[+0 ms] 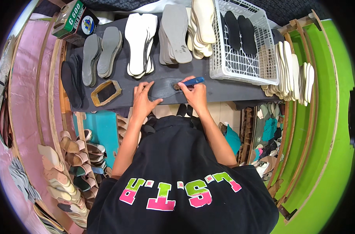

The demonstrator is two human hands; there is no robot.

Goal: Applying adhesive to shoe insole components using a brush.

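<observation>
On the dark-covered table lies a dark grey shoe insole (162, 88), with a wet-looking sheen along its top. My left hand (143, 100) rests at its left end, thumb and fingers spread; the fingertips touch down at the insole's edge. A brush (194, 81) with a blue handle is gripped in my right hand (194, 94), its bristle end against the insole's right part. Left of my left hand stands a low tan tray (95, 99) with angled corners and a dark inside.
Behind my hands stand stacks of grey insoles (173, 33), white insoles (137, 43) and cream insoles (203, 23). A white plastic basket (243, 75) holds black insoles (247, 35). At the back left is a green and white tin (74, 23). Side racks hold shoe parts (74, 146).
</observation>
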